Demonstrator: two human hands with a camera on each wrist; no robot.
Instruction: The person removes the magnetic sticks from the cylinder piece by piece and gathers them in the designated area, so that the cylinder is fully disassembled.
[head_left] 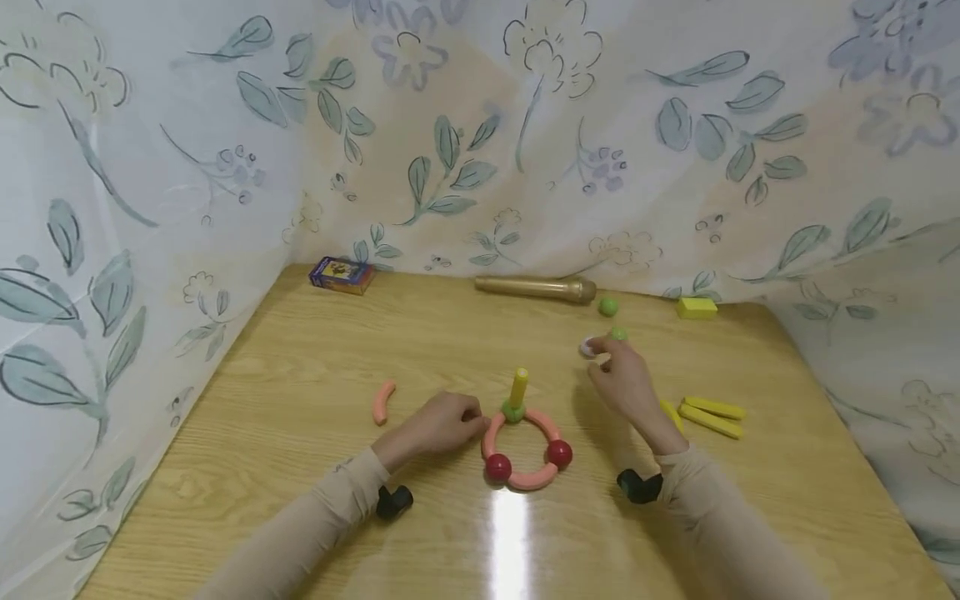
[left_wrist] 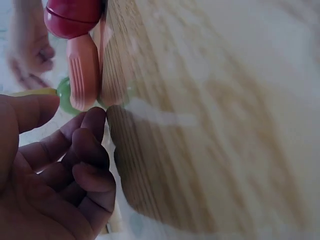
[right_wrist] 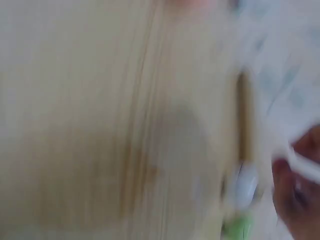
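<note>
Pink curved toy pieces (head_left: pixel 534 480) form a ring with two red balls (head_left: pixel 559 453) and a green ball (head_left: pixel 513 412). A yellow stick (head_left: pixel 519 388) points away from the green ball. My left hand (head_left: pixel 442 423) rests at the ring's left side, fingers loosely curled with nothing in them; its fingertips are close to a pink piece (left_wrist: pixel 83 75). My right hand (head_left: pixel 626 387) is over the table to the right, thumb and forefinger apart. By its fingertips is a white ball (head_left: pixel 587 347); the blurred right wrist view shows the white ball (right_wrist: pixel 245 185) apart from the fingers.
A loose pink piece (head_left: pixel 383 402) lies left. Yellow sticks (head_left: pixel 712 417) are right of my right hand. Farther back are a small box (head_left: pixel 341 275), a gold microphone (head_left: pixel 536 288), green balls (head_left: pixel 608 307) and a yellow block (head_left: pixel 697 308). Floral cloth (head_left: pixel 450 125) hangs behind the table.
</note>
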